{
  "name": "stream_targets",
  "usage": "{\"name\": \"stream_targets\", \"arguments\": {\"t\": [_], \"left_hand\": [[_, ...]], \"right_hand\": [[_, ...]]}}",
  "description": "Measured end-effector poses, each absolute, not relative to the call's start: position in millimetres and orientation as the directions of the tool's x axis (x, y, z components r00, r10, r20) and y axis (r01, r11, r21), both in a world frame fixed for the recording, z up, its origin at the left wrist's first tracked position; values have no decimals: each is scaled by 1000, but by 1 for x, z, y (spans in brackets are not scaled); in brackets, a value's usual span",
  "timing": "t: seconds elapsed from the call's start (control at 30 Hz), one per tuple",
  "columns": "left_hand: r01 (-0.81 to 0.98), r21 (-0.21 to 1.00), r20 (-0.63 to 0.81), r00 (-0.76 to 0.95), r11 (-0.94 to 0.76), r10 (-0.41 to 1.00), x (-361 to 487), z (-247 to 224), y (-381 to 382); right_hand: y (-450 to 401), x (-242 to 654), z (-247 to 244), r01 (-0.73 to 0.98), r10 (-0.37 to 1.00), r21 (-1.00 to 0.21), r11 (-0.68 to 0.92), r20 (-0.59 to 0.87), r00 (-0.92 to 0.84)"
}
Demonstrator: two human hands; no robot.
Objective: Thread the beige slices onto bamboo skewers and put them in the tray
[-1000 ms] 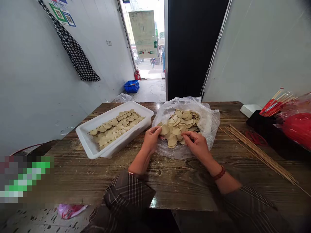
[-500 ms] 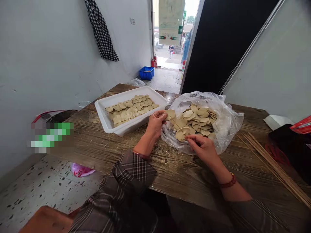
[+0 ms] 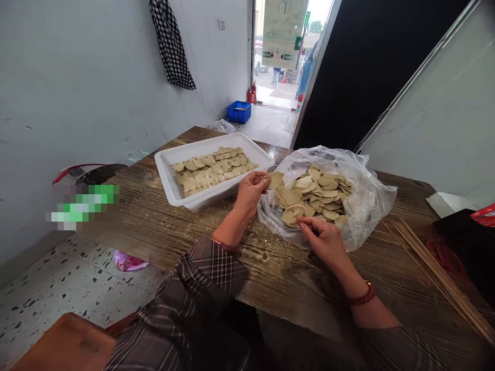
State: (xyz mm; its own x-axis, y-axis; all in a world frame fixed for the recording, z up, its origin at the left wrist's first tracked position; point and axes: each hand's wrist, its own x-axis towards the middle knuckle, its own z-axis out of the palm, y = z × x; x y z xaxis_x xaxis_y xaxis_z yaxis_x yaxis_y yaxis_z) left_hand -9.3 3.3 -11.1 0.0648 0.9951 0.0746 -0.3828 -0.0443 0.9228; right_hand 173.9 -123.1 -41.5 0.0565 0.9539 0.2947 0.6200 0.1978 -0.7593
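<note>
My left hand [image 3: 250,191] is closed, pinching a thin beige round slice [image 3: 275,180] by its edge over the near left side of a clear plastic bag [image 3: 371,206]. Lower and to the right, my right hand [image 3: 324,238] is closed in a pinch on what looks like a thin skewer, mostly hidden, beside a curled slice [image 3: 293,214] at the bag's front. A pile of loose slices [image 3: 323,190] lies in the open bag. Left of it, a white plastic tray [image 3: 170,188] holds rows of overlapping slices [image 3: 211,170] with stick ends poking out.
Long thin bamboo sticks [image 3: 436,273] lie at the right of the wooden table [image 3: 154,226], near a black object [image 3: 460,237] with red packaging. A blue crate [image 3: 239,112] and a fire extinguisher [image 3: 251,95] stand on the floor by the doorway. A stool [image 3: 65,342] is at lower left.
The camera has turned slightly, so the scene sits a little further right. Both hands keep nearly the same pinch and place by the bag.
</note>
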Motion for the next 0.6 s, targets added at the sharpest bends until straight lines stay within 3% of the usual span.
{"name": "stream_targets", "arguments": {"t": [0.6], "left_hand": [[-385, 921, 68, 20, -55, 997, -11, -12, 5]], "right_hand": [[-125, 174, -42, 587, 925, -767, 259, 373, 80]]}}
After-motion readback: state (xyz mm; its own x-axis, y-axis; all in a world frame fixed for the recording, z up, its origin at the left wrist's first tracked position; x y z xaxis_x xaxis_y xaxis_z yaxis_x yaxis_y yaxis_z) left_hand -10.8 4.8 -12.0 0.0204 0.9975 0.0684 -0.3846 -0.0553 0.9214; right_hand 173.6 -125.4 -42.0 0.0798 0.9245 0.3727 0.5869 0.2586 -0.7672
